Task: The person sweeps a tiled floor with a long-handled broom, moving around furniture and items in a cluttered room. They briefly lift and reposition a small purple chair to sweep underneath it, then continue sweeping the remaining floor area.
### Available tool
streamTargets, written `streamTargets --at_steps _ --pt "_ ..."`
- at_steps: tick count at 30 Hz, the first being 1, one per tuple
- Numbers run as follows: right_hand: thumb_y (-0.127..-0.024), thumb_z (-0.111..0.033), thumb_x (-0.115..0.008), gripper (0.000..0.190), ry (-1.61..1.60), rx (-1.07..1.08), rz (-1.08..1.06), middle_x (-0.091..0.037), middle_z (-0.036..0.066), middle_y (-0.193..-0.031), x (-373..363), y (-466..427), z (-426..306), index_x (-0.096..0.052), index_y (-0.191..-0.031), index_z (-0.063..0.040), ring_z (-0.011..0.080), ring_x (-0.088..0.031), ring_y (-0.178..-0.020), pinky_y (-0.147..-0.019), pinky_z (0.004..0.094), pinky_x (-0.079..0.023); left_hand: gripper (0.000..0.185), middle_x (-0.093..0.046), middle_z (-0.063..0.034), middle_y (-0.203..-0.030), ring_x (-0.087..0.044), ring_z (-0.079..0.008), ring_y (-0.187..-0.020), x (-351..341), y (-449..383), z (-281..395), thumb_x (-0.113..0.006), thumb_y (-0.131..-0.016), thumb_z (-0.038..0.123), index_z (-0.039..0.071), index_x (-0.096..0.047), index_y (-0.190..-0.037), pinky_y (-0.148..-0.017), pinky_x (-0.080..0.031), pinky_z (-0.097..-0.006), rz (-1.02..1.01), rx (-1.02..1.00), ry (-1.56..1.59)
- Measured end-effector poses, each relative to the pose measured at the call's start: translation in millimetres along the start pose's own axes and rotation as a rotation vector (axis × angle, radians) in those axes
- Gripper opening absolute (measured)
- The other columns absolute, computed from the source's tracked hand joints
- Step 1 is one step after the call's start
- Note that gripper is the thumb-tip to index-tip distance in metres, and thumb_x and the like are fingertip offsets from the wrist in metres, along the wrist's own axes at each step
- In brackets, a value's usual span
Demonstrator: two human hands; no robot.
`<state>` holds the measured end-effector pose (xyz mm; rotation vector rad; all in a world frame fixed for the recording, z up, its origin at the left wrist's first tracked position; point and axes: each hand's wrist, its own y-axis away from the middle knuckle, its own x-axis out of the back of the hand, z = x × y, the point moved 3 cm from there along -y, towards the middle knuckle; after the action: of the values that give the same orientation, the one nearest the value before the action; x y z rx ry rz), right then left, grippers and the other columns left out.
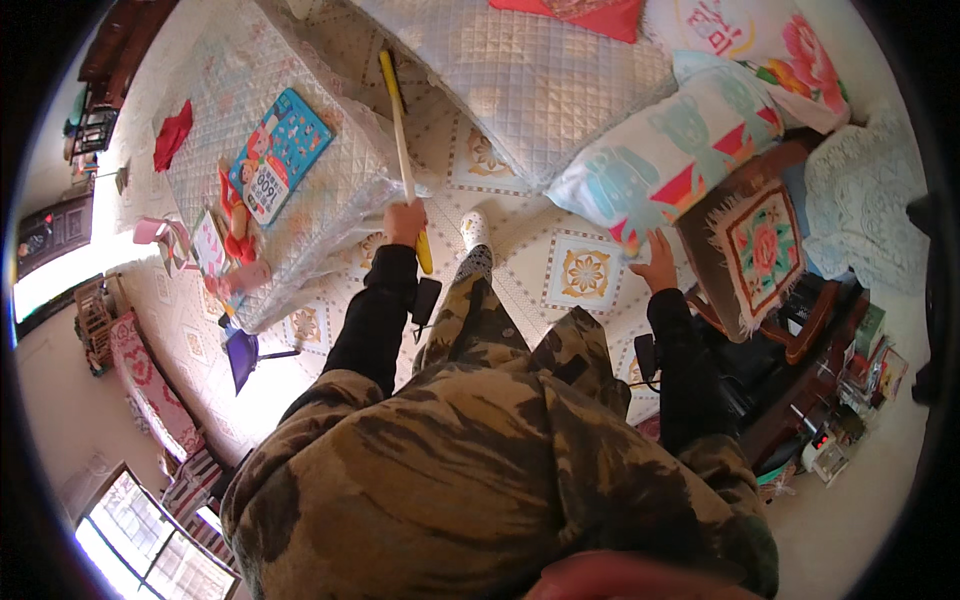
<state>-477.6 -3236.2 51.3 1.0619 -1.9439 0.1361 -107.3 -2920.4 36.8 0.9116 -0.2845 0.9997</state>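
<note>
My left hand [405, 223] is wrapped around the pole of a long-handled brush [400, 142]. The pole is pale with a yellow lower end. Its far yellow head, with dark bristles along one side, hangs over the gap between two quilted surfaces. My right hand [658, 262] has its fingers apart and holds nothing. It is near the lower end of a bear-patterned bolster [637, 176] and beside a wooden chair [780, 161]; whether it touches either cannot be told. A quilted cover [517, 82] spreads under the bolster.
A plastic-edged quilted table cover [330, 180] at left bears a blue book [281, 154], a red-dressed doll [238, 217] and a red cloth [173, 136]. A purple dustpan-like object [241, 360] is on the tiled floor [582, 270]. A fringed floral mat [765, 255] covers the chair.
</note>
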Motion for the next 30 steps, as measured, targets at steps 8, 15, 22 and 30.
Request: streamTargets --at_steps 8,15,22,30 --pt "-0.048 -0.022 -0.071 0.1 0.071 -0.332 -0.27 -0.011 0.02 -0.131 -53.0 -97.5 13.7 -0.013 -0.127 -0.002 0.0263 -0.014 -0.122 -0.097 0.0306 -0.021 0.041 -0.057 -0.0203 -0.064 -0.057 -0.0353 -0.065 66.2 -330.4 23.7 -0.051 -0.062 0.038 -0.002 -0.058 -0.063 -0.058 -0.045 -0.0397 0.211 -0.097 -0.471" --pt "-0.047 -0.019 -0.073 0.103 0.102 -0.416 -0.209 -0.006 0.018 -0.133 -61.2 -94.8 -6.0 -0.011 -0.128 -0.004 0.0267 -0.012 -0.123 -0.093 0.0302 -0.029 0.031 -0.059 -0.0112 -0.082 -0.056 -0.0249 -0.077 97.4 -530.5 50.6 -0.041 -0.072 0.029 0.005 -0.06 -0.077 -0.065 -0.044 -0.0342 0.192 -0.36 -1.264" --pt "-0.047 -0.012 -0.072 0.102 -0.016 -0.469 -0.222 -0.001 0.021 -0.132 -60.7 -98.8 -20.2 -0.01 -0.128 -0.004 0.0267 -0.008 -0.123 -0.095 0.0305 -0.025 0.013 -0.056 -0.0063 -0.07 -0.054 -0.02 -0.064 58.6 -606.7 -7.7 -0.045 -0.08 0.016 0.006 -0.053 -0.076 -0.055 -0.042 -0.032 -0.223 -0.175 -0.872" --pt "-0.049 -0.012 -0.073 0.103 -0.176 -0.575 -0.23 0.004 0.022 -0.132 -61.9 -100.3 -12.0 -0.008 -0.128 -0.003 0.0274 0.001 -0.124 -0.098 0.0314 -0.013 0.01 -0.054 -0.0139 -0.082 -0.055 -0.027 -0.08 -14.6 -462.2 -36.6 -0.047 -0.075 0.011 0.005 -0.055 -0.077 -0.062 -0.045 -0.0372 -0.154 -0.403 -1.271"
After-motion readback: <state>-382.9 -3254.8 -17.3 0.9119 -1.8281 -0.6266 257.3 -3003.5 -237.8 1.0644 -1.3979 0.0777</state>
